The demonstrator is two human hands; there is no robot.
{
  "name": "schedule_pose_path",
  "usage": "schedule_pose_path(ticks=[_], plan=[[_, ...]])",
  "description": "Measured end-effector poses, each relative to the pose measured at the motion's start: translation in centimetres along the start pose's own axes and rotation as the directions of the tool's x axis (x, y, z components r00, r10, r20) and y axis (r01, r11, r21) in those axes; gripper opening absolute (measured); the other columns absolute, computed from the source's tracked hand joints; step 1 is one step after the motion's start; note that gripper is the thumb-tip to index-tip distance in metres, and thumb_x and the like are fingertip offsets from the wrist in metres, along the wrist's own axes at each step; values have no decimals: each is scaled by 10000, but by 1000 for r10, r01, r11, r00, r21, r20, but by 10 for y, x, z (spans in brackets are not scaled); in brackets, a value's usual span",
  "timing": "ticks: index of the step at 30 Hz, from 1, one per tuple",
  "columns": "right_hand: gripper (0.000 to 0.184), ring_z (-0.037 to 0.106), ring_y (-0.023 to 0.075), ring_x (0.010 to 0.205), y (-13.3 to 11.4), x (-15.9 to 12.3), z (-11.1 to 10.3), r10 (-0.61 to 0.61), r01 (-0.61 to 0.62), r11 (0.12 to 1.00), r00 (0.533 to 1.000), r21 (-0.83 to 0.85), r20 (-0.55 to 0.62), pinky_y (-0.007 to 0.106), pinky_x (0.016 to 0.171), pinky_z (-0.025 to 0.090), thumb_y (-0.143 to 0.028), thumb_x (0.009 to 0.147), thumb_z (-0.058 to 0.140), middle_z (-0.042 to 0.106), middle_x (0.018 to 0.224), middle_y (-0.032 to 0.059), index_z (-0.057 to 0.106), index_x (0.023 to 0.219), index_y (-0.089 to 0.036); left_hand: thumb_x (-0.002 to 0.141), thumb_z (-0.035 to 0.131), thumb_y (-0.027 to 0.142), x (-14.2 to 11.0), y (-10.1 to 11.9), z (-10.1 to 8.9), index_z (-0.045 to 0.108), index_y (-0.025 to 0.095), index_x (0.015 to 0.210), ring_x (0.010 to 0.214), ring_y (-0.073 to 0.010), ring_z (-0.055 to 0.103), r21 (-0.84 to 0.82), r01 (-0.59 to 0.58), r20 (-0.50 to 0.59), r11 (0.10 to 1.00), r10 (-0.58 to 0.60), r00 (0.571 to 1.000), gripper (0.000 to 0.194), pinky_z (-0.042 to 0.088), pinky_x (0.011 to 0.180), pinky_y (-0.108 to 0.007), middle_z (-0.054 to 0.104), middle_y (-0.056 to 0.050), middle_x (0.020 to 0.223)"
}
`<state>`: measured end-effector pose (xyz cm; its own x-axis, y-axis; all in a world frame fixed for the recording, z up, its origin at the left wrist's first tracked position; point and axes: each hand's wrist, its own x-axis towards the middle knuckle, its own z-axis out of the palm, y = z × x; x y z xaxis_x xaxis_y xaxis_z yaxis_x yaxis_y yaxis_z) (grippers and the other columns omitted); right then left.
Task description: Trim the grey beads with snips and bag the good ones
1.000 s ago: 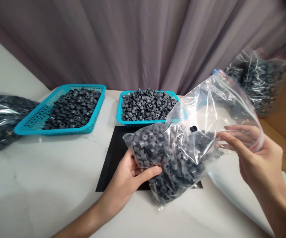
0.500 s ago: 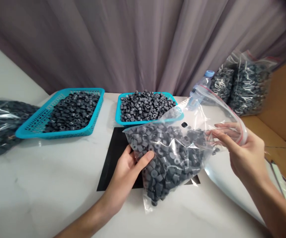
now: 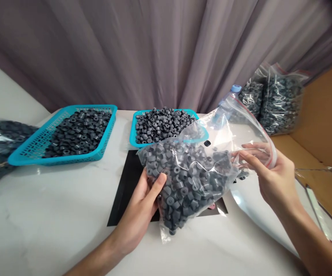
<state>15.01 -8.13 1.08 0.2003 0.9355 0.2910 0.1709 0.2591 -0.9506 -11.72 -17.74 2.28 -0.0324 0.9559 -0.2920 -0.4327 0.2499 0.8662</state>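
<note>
A clear zip bag [image 3: 191, 180] full of small grey ring-like plastic pieces is held tilted between my two hands, its red-edged mouth up at the right. My left hand [image 3: 143, 203] is closed on the bag's lower left side, thumb in front and fingers behind. At the right, my right hand [image 3: 272, 176] is closed on the bag near its mouth; its fingertips show through the clear plastic. One dark piece [image 3: 207, 143] lies near the upper part of the bag. Beneath the bag is a black mat [image 3: 122, 195], partly hidden.
Two blue baskets, one at the left [image 3: 102, 147] and one at the back [image 3: 132, 134], hold grey pieces. A filled bag [image 3: 2, 149] lies far left. Filled bags [image 3: 282, 103], a bottle [image 3: 235, 90] and a cardboard box [image 3: 327, 103] are at the right. A curtain [image 3: 120, 53] hangs behind.
The whole view has shifted, so the baskets, bag and hands appear a little farther left. My hands keep the same hold on the bag.
</note>
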Motion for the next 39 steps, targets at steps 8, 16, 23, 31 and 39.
schedule_pose_path(ticks=[8, 16, 23, 31, 39], plan=[[332, 751, 218, 731, -2, 1, 0, -9, 8, 1000, 1000, -11, -7, 297, 614, 632, -386, 740, 824, 757, 806, 48, 694, 965, -179, 947, 580, 453, 2, 8, -2, 246, 529, 1510, 1447, -224, 373, 57, 65, 18, 996, -66, 998, 659, 435, 1104, -335, 395, 101, 1588], [311, 749, 227, 729, -2, 3, -1, -25, 25, 1000, 999, 7, -22, 326, 607, 631, -395, 757, 804, 758, 823, 49, 687, 965, -195, 957, 560, 436, 4, 7, -4, 230, 528, 1517, 1427, -240, 413, -15, 103, 92, 995, -101, 991, 657, 400, 1132, -381, 435, 66, 1569], [297, 733, 198, 689, -5, 4, -2, -43, 43, 999, 999, 24, -19, 309, 636, 625, -384, 748, 814, 746, 781, 34, 694, 943, -196, 961, 554, 428, 5, 5, -4, 236, 533, 1511, 1398, -247, 450, -65, 144, 88, 987, -138, 986, 644, 386, 1134, -427, 450, 53, 1560], [307, 736, 211, 700, -3, 6, -4, -42, 42, 999, 999, -6, -18, 313, 613, 624, -388, 757, 809, 753, 791, 42, 699, 964, -189, 943, 582, 423, 4, 7, -4, 261, 483, 1517, 1381, -289, 467, -1, 120, 100, 993, -119, 988, 660, 452, 1074, -419, 485, 6, 1536], [291, 743, 226, 710, -3, 5, -5, -42, 42, 999, 999, 11, -6, 322, 609, 625, -364, 766, 807, 751, 787, 48, 693, 961, -180, 815, 767, 309, 5, 5, -4, 206, 441, 1540, 1418, -292, 420, 156, 27, 117, 987, -45, 992, 926, 416, 1118, -364, 458, -22, 1555]])
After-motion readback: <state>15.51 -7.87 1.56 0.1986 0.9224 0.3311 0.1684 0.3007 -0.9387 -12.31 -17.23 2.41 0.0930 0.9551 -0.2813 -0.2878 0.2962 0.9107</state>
